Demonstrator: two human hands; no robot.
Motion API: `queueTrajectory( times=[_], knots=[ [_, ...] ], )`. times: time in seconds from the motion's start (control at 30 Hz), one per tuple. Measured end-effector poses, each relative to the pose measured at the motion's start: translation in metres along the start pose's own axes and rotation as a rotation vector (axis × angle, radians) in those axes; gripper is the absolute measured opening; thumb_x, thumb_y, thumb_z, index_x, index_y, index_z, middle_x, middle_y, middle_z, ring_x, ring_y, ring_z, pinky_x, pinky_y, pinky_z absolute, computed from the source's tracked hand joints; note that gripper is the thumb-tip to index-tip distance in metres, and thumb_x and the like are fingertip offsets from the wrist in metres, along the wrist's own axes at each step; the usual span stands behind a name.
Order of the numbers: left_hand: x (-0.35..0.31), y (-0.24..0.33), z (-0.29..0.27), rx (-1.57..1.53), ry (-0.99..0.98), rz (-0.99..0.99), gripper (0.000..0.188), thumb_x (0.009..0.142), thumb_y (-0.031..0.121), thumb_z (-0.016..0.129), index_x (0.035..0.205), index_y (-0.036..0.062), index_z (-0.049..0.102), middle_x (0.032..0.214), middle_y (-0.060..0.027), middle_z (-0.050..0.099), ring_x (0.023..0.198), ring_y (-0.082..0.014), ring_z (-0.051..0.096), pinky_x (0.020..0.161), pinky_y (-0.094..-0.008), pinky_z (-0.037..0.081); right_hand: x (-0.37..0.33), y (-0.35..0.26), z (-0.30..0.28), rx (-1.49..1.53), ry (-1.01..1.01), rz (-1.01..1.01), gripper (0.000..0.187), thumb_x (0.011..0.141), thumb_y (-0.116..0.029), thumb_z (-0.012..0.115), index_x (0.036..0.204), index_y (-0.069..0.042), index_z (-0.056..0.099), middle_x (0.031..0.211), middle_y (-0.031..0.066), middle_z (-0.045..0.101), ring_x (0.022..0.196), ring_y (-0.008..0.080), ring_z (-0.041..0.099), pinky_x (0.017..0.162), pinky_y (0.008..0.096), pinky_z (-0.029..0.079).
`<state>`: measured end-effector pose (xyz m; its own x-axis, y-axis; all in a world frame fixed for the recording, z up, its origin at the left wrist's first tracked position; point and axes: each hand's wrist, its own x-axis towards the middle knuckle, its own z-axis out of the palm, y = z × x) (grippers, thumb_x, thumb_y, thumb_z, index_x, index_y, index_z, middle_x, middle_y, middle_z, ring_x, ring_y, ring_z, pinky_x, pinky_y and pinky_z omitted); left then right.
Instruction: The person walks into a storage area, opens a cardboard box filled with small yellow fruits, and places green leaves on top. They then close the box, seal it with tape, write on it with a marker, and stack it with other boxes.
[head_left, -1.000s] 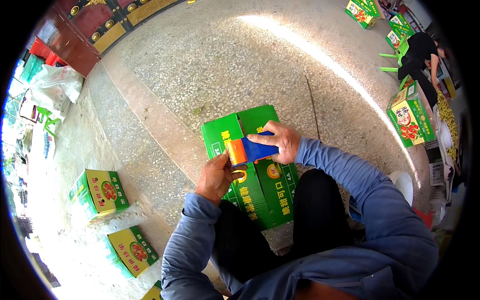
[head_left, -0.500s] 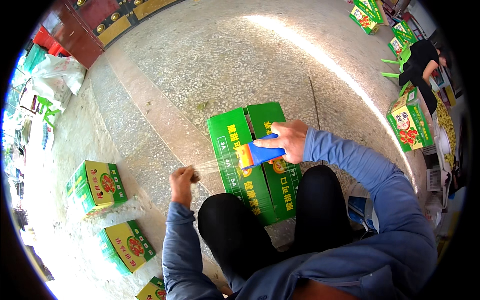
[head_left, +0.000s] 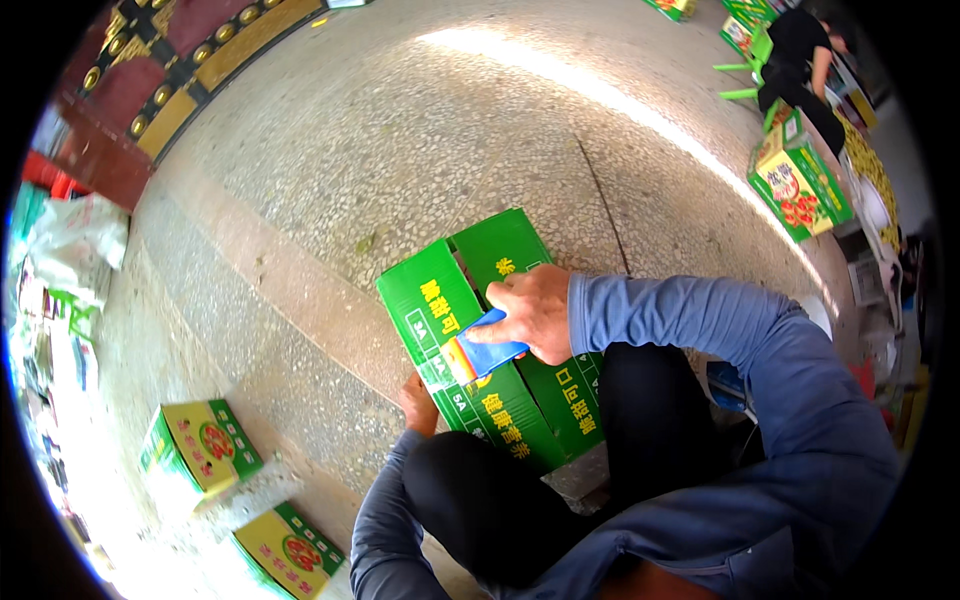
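Observation:
A green cardboard carton point(head_left: 535, 415) with yellow lettering lies in front of my knees, its top flaps folded together along a narrow dark seam. My right hand point(head_left: 535, 312) is closed round a blue and orange tape dispenser point(head_left: 490, 348). The dispenser's orange end rests on the carton's top near the left edge. Clear tape shows faintly between there and the edge. Low against the carton's left side is my left hand point(head_left: 418, 405). Its fingers are mostly hidden along that side, so I cannot tell whether they grip anything.
Two green and yellow cartons point(head_left: 215, 447) point(head_left: 290, 555) stand on the floor at left. Another carton point(head_left: 800, 185) is at right, near a person in black point(head_left: 795, 60) beside a green chair. White bags point(head_left: 80, 240) lie by the studded door point(head_left: 150, 75).
My left hand has gone from holding stretched tape out left of the carton to its left side. The dispenser has moved slightly left and down. The view has shifted and the carton appears more turned.

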<state>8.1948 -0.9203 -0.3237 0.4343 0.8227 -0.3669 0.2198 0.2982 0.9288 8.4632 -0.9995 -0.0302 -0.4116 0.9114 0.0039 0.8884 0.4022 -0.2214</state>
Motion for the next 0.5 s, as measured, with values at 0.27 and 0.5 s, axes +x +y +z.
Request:
queueTrajectory(
  times=[0.27, 0.5],
  knots=[
    [0.073, -0.013, -0.080, 1.305, 0.104, 0.345, 0.023, 0.086, 0.023, 0.049, 0.080, 0.0053, 0.063, 0.081, -0.0169, 0.064, 0.068, -0.0336, 0.062, 0.057, -0.0456, 0.046, 0.013, -0.001, -0.003, 0.032, 0.011, -0.082, 0.052, 0.069, -0.017, 0.067, 0.121, -0.023, 0.058, 0.092, 0.0134, 0.051, 0.072, 0.0274, 0.059, 0.057, 0.0382, 0.051],
    [0.085, 0.283, 0.124, 0.680, -0.502, 1.250, 0.023, 0.078, 0.013, 0.063, 0.099, 0.0038, 0.062, 0.097, -0.0140, 0.062, 0.094, -0.0332, 0.057, 0.083, -0.0419, 0.046, 0.011, 0.001, -0.016, 0.017, -0.169, -0.050, 0.052, 0.067, -0.017, 0.067, 0.118, -0.023, 0.059, 0.094, 0.0161, 0.052, 0.074, 0.0301, 0.060, 0.058, 0.0393, 0.052]
  ],
)
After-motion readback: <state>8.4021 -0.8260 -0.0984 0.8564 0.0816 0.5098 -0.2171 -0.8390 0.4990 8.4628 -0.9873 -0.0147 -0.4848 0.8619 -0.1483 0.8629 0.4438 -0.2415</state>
